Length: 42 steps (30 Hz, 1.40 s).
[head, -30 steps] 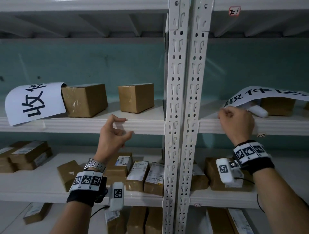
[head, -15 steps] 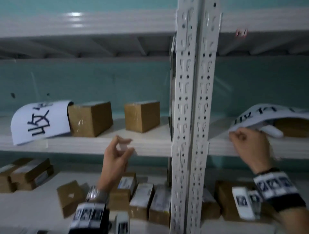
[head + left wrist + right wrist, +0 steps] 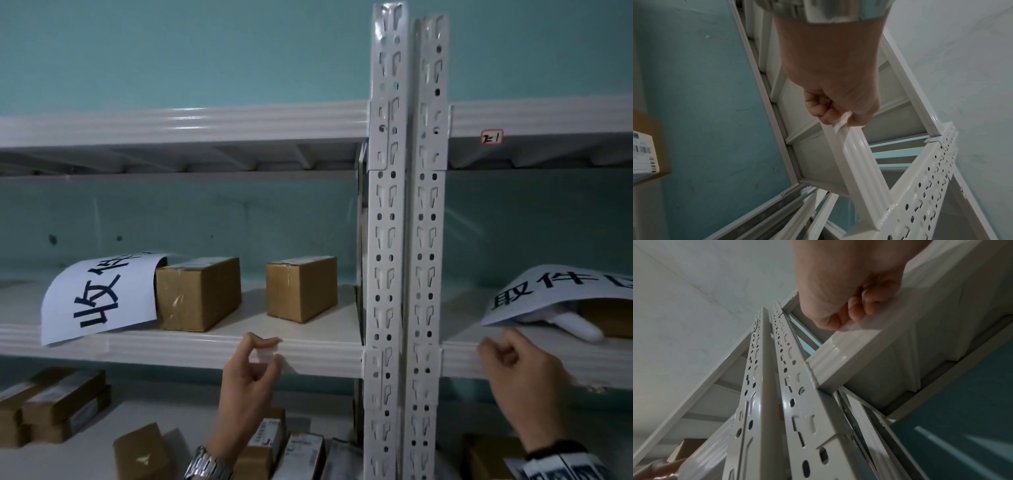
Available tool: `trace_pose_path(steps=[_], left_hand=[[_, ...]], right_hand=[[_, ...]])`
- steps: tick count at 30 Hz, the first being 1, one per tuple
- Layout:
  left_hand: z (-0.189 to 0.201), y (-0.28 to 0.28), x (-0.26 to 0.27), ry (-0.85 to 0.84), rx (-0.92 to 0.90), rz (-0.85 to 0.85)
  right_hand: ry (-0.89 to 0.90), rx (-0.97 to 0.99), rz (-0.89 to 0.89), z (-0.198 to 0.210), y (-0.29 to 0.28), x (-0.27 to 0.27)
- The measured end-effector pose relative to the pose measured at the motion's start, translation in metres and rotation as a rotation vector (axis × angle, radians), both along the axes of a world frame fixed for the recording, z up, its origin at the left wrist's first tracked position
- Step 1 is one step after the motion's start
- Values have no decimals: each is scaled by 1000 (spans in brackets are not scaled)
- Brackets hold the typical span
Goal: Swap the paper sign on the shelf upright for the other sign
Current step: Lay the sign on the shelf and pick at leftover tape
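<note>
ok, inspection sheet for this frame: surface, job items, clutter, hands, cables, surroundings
Surface: white metal shelf fixed to twin perforated uprights; no sign on the uprights.
Job's things: left sign draped over a cardboard box; right sign lies curled over a white object in the right bay.
Clutter: second box on the same shelf; labelled parcels on the shelf below.
Grippers: left hand pinches a small piece of clear tape at the shelf edge; right hand has curled fingers at the shelf lip just under the right sign, and a strip of tape seems to be under its fingertips in the right wrist view.
Cables: nothing seen.
Surroundings: teal wall; upper shelf with a small red-edged tag.
</note>
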<state>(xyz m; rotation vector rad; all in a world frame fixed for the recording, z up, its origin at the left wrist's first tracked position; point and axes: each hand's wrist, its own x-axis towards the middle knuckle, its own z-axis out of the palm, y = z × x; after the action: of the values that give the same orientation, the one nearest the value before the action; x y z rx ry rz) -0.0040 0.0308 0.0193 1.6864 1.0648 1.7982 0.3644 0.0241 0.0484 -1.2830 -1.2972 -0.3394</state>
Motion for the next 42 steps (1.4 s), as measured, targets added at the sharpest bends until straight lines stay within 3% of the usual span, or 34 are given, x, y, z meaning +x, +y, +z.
trace_pose_path(steps=[12,18,24,32,42], left_hand=[[0,-5,4,-16,22,41],[18,8,11,-47,119,234],[21,6,17,-56,98,317],[39,7,30,60,104,592],[65,18,32,-166,249,584]], right_hand=[[37,10,-10,3,-1,-2],[67,45,-120,10,4,-6],[76,39,-93,12,-1,-12],[49,26,-92,11,1,-8],[56,-5,-86,11,0,-6]])
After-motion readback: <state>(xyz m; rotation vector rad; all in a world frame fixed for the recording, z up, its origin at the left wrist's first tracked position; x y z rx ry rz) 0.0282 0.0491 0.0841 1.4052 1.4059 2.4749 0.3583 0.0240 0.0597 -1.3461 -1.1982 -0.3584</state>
